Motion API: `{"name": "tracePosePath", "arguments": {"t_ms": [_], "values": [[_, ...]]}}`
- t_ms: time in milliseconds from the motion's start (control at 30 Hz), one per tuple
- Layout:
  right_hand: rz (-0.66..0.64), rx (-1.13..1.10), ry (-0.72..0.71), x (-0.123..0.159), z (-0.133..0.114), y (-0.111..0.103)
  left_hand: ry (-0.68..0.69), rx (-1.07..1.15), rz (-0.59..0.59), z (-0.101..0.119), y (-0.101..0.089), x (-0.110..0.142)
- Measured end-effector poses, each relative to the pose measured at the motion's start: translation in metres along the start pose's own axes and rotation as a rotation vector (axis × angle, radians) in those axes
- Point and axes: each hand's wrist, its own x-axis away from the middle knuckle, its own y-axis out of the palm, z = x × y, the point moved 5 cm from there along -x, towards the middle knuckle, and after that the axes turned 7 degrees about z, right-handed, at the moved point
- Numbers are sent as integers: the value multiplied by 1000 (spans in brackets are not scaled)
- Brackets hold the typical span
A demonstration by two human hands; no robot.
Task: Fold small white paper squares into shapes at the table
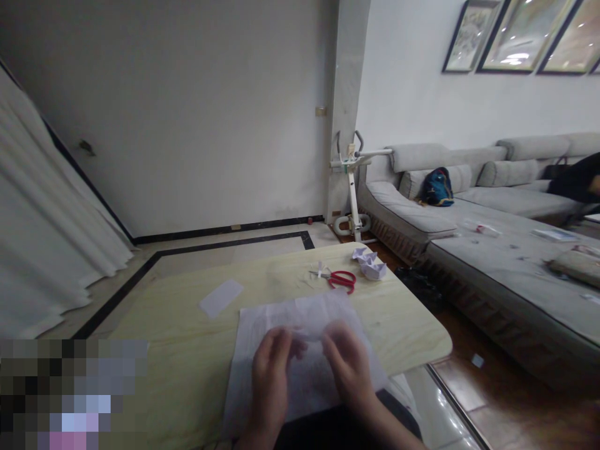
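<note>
A large sheet of white paper (300, 319) lies on the pale wooden table (187, 362) in front of me. Both hands rest on it near its middle. My left hand (270, 375) has its fingers curled and pinches a fold of the paper. My right hand (349, 362) is curled the same way, pinching the paper beside it. The fingertips of the two hands nearly meet. Red-handled scissors (340, 279) lie beyond the sheet, and a crumpled white paper piece (370, 263) sits near the table's far right corner.
A small white paper slip (221, 297) lies on the table to the left. A grey sofa (492, 250) with a blue bag (437, 187) stands at the right, an exercise machine (351, 187) by the pillar. White curtains (47, 237) hang at left.
</note>
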Motion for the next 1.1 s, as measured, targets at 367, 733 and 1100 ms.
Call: {"name": "tracePosePath", "arguments": {"t_ms": [367, 733, 1100], "values": [[-185, -3, 43, -3, -3, 8, 191, -172, 18, 2, -10, 0], [-129, 10, -18, -4, -5, 7, 80, -78, -10, 3, -6, 2], [-119, 78, -65, -3, -5, 8, 11, -50, -57, -9, -8, -1]]}}
